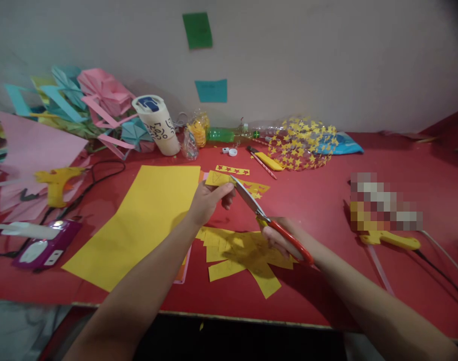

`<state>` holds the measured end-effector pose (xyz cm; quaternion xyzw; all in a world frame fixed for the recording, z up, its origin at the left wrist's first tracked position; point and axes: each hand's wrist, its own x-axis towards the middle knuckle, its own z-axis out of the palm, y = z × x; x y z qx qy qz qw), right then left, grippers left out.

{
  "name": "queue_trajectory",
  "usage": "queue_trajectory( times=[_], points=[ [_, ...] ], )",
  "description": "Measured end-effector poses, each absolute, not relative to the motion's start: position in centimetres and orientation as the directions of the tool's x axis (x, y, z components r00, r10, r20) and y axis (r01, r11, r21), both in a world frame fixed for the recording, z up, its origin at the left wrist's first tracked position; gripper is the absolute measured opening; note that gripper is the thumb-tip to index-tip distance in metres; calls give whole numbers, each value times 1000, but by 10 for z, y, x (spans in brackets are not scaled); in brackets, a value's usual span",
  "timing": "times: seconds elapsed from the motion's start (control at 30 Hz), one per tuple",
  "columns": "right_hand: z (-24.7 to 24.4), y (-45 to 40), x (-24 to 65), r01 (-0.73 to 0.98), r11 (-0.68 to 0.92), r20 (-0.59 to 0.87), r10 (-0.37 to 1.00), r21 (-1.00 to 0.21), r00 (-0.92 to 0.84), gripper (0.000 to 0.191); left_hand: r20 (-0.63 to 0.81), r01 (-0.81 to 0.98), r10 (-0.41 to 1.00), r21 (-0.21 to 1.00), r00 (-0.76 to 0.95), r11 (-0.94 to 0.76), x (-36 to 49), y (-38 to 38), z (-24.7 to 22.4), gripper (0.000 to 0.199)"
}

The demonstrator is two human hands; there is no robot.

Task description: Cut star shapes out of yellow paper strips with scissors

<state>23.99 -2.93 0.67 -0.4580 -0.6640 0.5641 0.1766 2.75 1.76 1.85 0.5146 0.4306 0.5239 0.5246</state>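
My left hand [209, 200] pinches a small strip of yellow paper [217, 178] with drawn lines on it. In my right hand [279, 238] is a pair of scissors [249, 195] with red handles, its blades pointing up and left. The blade tips meet the strip's right end, close to my left thumb. Under my hands lies a loose pile of yellow paper pieces [232, 255]. Beyond them rest a strip with star-shaped holes [232, 170] and another cut-out strip [259, 187], with small stars beside it.
Large yellow sheets [138, 215] lie to the left. Glue guns stand left [55, 183] and right [387, 238], with trailing cords. A purple power strip [48, 245] is at the left. Along the back are a white tumbler [157, 125], a green bottle [221, 134], a yellow cutter [270, 161] and a star-covered bundle [302, 143].
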Motion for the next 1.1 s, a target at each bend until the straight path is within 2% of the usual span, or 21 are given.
queue_trajectory(
  times=[0.77, 1.1],
  points=[
    [-5, -30, 239, 422, -189, -378, 822, -887, -427, 48, 70, -115, 987, 992, 148, -53, 23, 21, 12, 26],
    [-4, -29, 240, 429, -162, -360, 826, -889, -433, 48, 80, -126, 984, 990, 161, -60, 22, 21, 11, 26]
  ],
)
